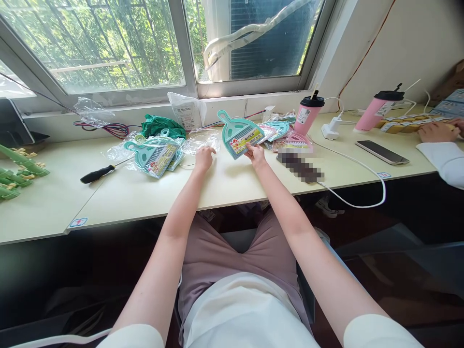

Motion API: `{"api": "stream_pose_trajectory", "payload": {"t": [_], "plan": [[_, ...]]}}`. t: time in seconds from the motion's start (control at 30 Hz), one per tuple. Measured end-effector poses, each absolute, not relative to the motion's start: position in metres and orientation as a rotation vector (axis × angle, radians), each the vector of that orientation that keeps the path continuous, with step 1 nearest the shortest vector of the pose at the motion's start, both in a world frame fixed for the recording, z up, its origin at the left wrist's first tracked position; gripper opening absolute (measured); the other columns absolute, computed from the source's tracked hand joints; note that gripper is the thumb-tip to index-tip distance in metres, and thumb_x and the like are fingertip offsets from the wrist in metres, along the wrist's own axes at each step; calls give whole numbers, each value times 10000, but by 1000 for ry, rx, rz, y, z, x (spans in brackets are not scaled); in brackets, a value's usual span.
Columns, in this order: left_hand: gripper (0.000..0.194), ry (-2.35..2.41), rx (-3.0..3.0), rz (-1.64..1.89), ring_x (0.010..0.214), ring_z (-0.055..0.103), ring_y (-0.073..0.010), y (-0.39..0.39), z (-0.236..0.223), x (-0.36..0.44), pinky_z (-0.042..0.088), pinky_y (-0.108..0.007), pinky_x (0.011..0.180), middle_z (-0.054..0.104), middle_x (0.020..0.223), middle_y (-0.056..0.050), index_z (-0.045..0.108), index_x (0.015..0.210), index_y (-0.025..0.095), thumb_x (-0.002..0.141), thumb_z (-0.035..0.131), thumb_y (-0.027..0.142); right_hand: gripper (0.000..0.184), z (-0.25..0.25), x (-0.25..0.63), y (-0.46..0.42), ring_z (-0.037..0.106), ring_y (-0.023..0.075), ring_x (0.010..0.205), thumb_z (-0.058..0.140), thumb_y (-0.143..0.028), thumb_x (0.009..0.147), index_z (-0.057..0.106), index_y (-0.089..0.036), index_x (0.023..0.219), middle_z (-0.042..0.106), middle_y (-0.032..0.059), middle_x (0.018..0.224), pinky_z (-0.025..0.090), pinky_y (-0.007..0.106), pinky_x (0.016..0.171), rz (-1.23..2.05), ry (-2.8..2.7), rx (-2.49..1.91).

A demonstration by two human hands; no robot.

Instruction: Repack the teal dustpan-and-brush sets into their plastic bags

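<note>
My right hand (256, 154) grips a mint-green toy dustpan set (239, 135) by its lower right edge, raised above the table. The set has a looped handle and a yellow printed label. My left hand (205, 158) rests on the table to its left, fingers curled in, beside a clear plastic bag (203, 141). Whether those fingers pinch anything is hidden. Further left lies a pile of similar mint-green dustpan sets (154, 153) in clear wrapping. Pink dustpan sets (293, 142) and more green ones lie to the right of my right hand.
A black-handled screwdriver (97, 174) lies at left, with crumpled green plastic (163, 126) behind. To the right are pink cups (307, 116), a charger (331, 129), a white cable (362, 169), a phone (382, 152) and a co-worker's hand (437, 132). Windows line the back.
</note>
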State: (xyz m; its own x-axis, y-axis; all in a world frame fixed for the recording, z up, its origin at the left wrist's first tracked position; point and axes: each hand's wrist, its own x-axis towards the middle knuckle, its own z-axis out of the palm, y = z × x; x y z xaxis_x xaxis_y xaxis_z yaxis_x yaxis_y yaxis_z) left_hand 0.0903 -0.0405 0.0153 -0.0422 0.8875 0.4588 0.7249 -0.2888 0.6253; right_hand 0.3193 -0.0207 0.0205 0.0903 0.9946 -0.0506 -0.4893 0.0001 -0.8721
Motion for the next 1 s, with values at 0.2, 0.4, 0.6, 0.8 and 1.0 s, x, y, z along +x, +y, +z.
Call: {"api": "stream_pose_trajectory", "payload": {"t": [0.2,0.4,0.6,0.8,1.0], "plan": [[259,1747,2149,1201,1162,549,-407,-43,16,93,263,-608,1164,634,868,-129,622,697,238,654,583,-14,138,21,318,-24,765,170,782,751,-81,833,665,-177,881,771,2,781,677,377,868,1342,-778,-1000],[254,2030,1880,1396,1330,443,-418,-44,20,80,342,-614,1124,594,1228,-199,602,927,203,747,570,28,169,22,317,-26,757,167,741,730,-4,817,661,-159,827,746,-3,706,667,386,889,1391,-813,-1082],[170,2149,1541,1579,1289,501,-403,-41,25,58,396,-580,1112,618,1161,-186,531,754,219,824,599,79,174,20,315,-26,751,180,676,789,1,771,704,-140,827,770,32,729,677,406,855,1529,-973,-1004],[102,2217,1314,1842,1202,603,-347,-44,34,45,443,-501,1079,605,1241,-174,559,911,211,917,532,113,200,17,311,-27,736,171,602,840,-18,733,722,-147,831,781,42,722,694,355,716,1639,-1123,-948],[133,2134,1318,2010,1187,604,-291,-51,44,57,459,-444,1077,600,1201,-143,508,902,223,959,486,105,183,16,309,-23,735,154,608,792,0,774,698,-147,828,771,19,697,694,374,805,1556,-920,-989]]}}
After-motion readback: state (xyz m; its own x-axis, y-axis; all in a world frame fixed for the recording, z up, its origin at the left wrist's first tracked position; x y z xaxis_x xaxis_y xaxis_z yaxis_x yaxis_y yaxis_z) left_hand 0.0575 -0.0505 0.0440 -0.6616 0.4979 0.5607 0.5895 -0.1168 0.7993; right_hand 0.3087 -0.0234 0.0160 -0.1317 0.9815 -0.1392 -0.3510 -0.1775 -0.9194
